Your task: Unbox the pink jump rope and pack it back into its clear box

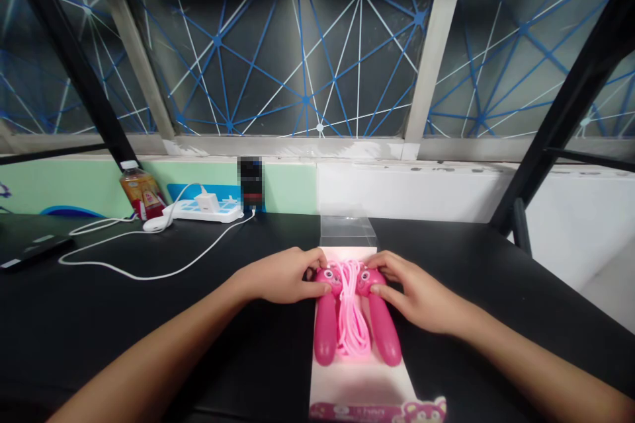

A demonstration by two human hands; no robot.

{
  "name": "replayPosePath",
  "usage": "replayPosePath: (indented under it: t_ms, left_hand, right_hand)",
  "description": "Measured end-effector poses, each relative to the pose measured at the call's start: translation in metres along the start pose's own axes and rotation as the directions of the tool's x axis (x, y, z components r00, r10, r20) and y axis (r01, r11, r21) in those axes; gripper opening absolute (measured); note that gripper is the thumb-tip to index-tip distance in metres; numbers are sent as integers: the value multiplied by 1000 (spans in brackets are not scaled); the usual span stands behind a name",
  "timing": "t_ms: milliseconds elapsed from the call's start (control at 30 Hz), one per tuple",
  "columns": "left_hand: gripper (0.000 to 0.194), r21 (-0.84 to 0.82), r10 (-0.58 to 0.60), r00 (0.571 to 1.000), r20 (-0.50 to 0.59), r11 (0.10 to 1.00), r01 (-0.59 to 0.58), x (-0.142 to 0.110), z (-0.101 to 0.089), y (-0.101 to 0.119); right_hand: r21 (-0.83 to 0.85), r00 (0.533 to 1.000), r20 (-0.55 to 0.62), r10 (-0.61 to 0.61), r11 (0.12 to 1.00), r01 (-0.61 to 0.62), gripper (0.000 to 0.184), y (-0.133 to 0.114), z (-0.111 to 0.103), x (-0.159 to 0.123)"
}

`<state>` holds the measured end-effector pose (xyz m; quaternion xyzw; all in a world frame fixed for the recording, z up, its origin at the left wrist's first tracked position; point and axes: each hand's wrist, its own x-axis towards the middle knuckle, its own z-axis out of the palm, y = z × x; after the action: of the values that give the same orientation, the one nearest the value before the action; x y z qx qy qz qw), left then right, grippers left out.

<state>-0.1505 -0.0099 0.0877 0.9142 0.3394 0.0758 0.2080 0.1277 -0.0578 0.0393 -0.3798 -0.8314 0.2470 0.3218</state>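
1. While the left hand (281, 275) and right hand (417, 293) reach in from either side, a pink skipping rope (351, 310) lies on a white backing card (360, 380) on a black table (99, 324), directly in front of the person.
2. The left hand is curved and nearly closed over the animal-faced head of the left pink handle (325, 320), with its fingertips (322, 289) on the handle. It appears to have hold of that handle, though how firmly cannot be told.
3. The right hand mirrors it, with its fingers partly closed over the head of the right pink handle (384, 324).
4. Between the two handles, which lie nearly upright in the view and slightly splayed, sits a bundled pink cord (351, 317).
5. A clear plastic cover (348, 230) stands at the far end of the card, just past the hands, and a pink cartoon animal (425, 411) is printed at the card's near end.
6. Farther left on the table lie a white power strip (203, 211) with a white charger (209, 201), a looping white cable (149, 271), a juice bottle (141, 192) and a dark flat device (34, 251).
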Motion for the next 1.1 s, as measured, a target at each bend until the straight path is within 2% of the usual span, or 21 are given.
replayPosePath:
  t_ms: [100,167,300,367,433,533,633,700,800,900,967,1000,1100]
  left_hand:
    - [31,70,-23,999,-32,997,25,1,2,1]
    - [32,122,-44,997,-65,991,52,2,4,3]
    - [33,216,-57,991,-125,973,83,8,10,9]
    - [33,246,-30,987,-156,967,68,11,14,10]
    - [31,250,-1,984,-178,967,46,13,18,9]
    - [31,187,-7,986,-165,982,39,15,20,6]
    - [33,91,-36,990,-137,995,49,15,18,3]
    - [31,63,-44,987,-155,997,55,15,15,2]
    - [24,89,-40,965,-259,994,65,16,13,-4]
    - [21,169,9,910,-415,983,67,23,15,-15]
    - [25,205,57,869,-492,977,52,29,17,-27]
    - [31,204,75,864,-498,978,33,32,19,-33]
    - [41,133,77,905,-417,991,-23,41,22,-47]
  right_hand:
    - [-145,999,-1,-32,989,31,24,-2,-1,0]
    - [-301,999,-18,-39,953,32,27,-7,-1,-1]
    - [-628,999,-14,-42,778,24,24,-30,4,-8]
    - [-649,991,83,-107,749,135,26,-44,10,-13]
    - [-625,963,197,-185,733,269,34,-52,18,-17]
    - [-636,933,273,-234,684,357,39,-52,28,-18]
    - [-685,937,245,-248,640,348,36,-45,33,-18]
    - [-707,938,230,-257,618,343,36,-40,34,-18]
    - [-721,940,222,-260,605,337,39,-37,33,-18]
    - [-731,946,226,-233,601,323,43,-36,31,-18]
    - [-739,948,243,-205,594,318,48,-35,30,-17]
    - [-743,948,248,-198,590,317,49,-35,30,-17]
    - [-738,943,262,-206,587,334,46,-36,30,-16]
